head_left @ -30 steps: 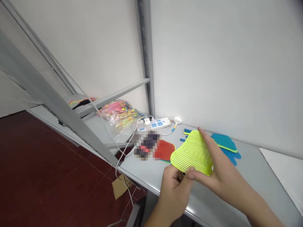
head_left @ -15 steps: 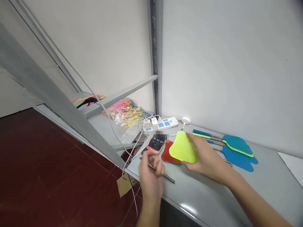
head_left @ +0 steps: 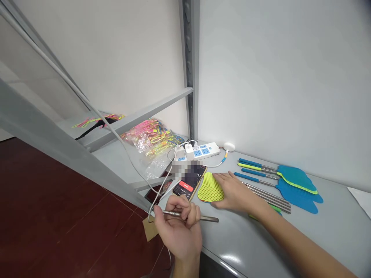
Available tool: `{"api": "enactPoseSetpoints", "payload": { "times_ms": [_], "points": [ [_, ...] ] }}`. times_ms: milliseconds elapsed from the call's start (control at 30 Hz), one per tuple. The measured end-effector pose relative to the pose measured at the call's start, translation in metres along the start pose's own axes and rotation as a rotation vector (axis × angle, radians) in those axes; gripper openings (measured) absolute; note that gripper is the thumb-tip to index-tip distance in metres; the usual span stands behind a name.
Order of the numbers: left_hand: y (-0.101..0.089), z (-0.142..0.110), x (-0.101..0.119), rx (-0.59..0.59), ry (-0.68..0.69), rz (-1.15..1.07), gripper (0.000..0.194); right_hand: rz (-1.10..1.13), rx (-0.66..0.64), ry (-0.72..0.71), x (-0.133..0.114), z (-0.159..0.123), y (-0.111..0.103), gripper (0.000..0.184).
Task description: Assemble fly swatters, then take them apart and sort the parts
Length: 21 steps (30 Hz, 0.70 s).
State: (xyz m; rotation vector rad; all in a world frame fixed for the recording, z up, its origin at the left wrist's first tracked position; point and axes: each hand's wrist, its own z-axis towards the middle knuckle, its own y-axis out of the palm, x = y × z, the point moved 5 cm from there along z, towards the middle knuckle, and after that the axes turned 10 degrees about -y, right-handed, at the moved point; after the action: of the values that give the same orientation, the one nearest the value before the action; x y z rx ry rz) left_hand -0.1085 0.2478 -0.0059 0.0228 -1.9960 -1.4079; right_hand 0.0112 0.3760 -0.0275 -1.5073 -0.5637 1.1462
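My left hand [head_left: 181, 229] is palm up at the shelf's front edge, its fingers curled round a thin metal rod [head_left: 209, 219]. My right hand [head_left: 236, 192] spans a yellow-green perforated fly swatter [head_left: 211, 188], thumb on the near edge and fingers on the far edge. The swatter's head lies on the shelf over other swatter heads, of which only a thin rim shows. Several bare metal rods [head_left: 275, 197] lie partly under my right wrist. Blue fly swatters [head_left: 298, 197] with blue handles and a green-edged one lie to the right.
A phone [head_left: 189, 183] lies left of the swatter, beside a power strip [head_left: 205, 150] with chargers and cables. A round white device [head_left: 228, 146] sits by the wall. Bagged colourful cords [head_left: 153, 135] lie behind the grey frame bar [head_left: 145, 116]. White paper [head_left: 361, 202] is at far right.
My right hand has lowered the yellow-green swatter onto the shelf, over the red one. My left hand has turned palm up and come nearer, still with the rod.
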Motion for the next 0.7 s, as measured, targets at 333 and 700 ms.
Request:
{"api": "enactPoseSetpoints", "payload": {
  "times_ms": [333, 700],
  "points": [
    [0.003, 0.0, -0.008, 0.017, -0.048, -0.069, 0.047, 0.051, 0.051, 0.046, -0.002, -0.016, -0.017, 0.092],
    [0.041, -0.014, -0.084, -0.061, -0.471, -0.373, 0.037, 0.289, 0.126, 0.198, -0.048, -0.12, -0.036, 0.031]
  ]
}}
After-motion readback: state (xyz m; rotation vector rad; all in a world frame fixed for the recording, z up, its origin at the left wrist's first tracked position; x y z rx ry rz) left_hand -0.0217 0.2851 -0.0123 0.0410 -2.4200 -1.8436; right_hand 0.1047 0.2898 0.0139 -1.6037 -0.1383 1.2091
